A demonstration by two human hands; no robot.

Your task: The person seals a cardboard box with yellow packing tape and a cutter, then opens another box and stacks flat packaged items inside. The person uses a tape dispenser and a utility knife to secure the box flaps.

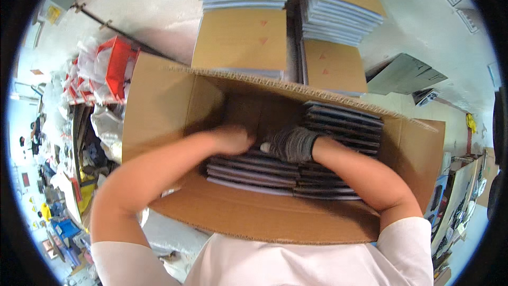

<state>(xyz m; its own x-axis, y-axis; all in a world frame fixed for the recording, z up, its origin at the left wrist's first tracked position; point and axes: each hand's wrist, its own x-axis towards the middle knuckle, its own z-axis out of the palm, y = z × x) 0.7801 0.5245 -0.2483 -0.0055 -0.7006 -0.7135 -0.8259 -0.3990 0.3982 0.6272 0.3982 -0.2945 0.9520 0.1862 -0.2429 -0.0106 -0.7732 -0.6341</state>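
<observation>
A big open cardboard box (159, 90) stands in front of me, with both my arms reaching into it. Flat, dark, thin-edged panels lie stacked inside: a near-left stack (251, 175), a near-right stack (328, 188) and a far-right stack (344, 127). My left hand (233, 140), bare and smeared by motion, is over the far edge of the near-left stack; its fingers cannot be made out. Beside it, my right hand (291, 145) wears a dark grey knitted glove with pale fingertips. Its fingers are curled together above the panels, and what they hold, if anything, is hidden.
Behind the box stand tall stacks of brown-topped flat boards, one left (241, 37) and one right (333, 63). Red bins (114, 66) with plastic bags line the left. A flattened grey carton (405, 74) lies at the far right. The box's near flap (254, 217) reaches my shirt.
</observation>
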